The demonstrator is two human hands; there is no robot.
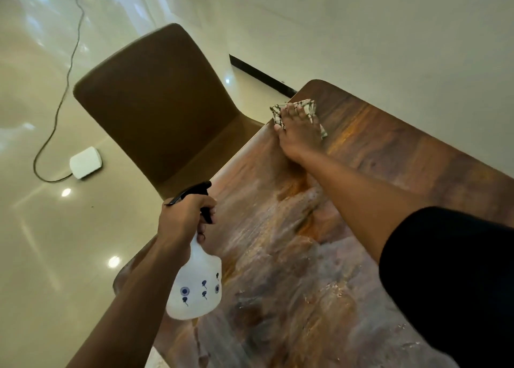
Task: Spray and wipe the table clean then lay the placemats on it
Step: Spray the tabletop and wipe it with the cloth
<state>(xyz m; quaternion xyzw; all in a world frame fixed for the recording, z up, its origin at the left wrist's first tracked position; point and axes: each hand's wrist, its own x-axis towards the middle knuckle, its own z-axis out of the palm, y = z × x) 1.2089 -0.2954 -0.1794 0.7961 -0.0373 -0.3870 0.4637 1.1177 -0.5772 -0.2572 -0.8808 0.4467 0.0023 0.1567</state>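
My right hand (299,129) presses flat, fingers straight, on the soft patterned cloth (306,108) at the far corner of the glossy table (389,150), limp enough to bunch, I judge, while my left hand (185,217) grips the light plastic spray bottle (196,287) by its neck.

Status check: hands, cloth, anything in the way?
Left hand grips spray bottle. Right hand flat on cloth, far table corner. Nothing blocking.

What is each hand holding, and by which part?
The left hand grips the spray bottle by its neck, below the black trigger head. The right hand holds nothing; it presses a patterned cloth flat on the table.
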